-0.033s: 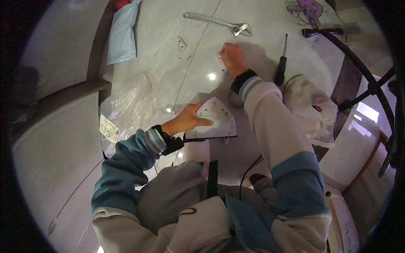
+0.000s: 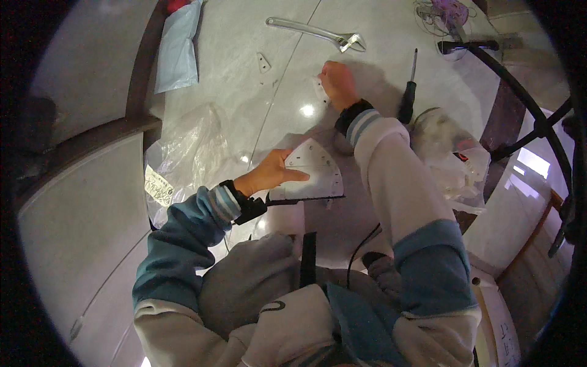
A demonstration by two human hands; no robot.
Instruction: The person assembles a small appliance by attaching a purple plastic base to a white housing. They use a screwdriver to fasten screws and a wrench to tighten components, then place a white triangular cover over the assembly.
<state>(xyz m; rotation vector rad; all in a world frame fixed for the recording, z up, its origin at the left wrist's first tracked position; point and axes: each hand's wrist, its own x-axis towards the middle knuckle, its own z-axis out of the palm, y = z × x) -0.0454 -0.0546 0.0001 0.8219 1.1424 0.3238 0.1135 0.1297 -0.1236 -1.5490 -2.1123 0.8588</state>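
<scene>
My left hand (image 2: 266, 174) grips a white fan-shaped plate (image 2: 315, 174) by its left side, thumb lying across the top face. Small holes or fasteners dot the plate's edges, and a dark strip runs along its near edge. Farther out, my right hand (image 2: 339, 82) is closed low over the floor. Beside its curled fingers shows part of a small white piece with holes (image 2: 320, 92). What the fingertips pinch is hidden. To the left of this hand lies a small white triangular piece (image 2: 263, 63), with tiny bits close below it.
An adjustable wrench (image 2: 318, 33) lies beyond my right hand, a black-handled screwdriver (image 2: 408, 98) to its right. Clear plastic bags (image 2: 195, 144) (image 2: 452, 159) rest on both sides. A pale blue packet (image 2: 178, 52) is far left; a black curved frame (image 2: 520, 88) stands at right.
</scene>
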